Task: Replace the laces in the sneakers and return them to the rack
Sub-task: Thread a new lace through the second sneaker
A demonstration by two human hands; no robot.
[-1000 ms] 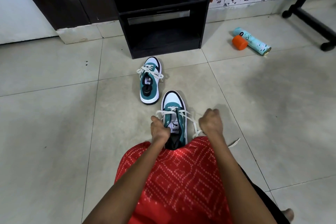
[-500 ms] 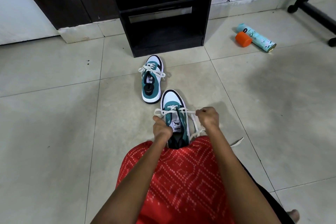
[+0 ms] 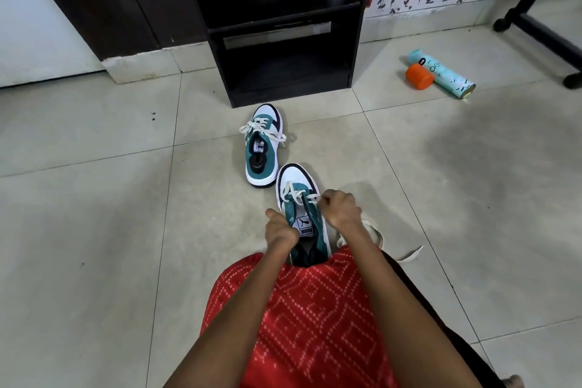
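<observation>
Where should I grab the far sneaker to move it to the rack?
Take the far sneaker by its heel collar, coming from above on your near side: it stands upright, heel toward you, mouth open, laces crossing the front.

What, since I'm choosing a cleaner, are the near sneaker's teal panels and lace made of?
Teal panels: matte, no shine, likely suede or a synthetic lookalike. Lace: flat, cream, limp band, probably woven cotton or polyester.

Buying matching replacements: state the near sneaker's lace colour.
Off-white lace, clearest in the head view.
</observation>
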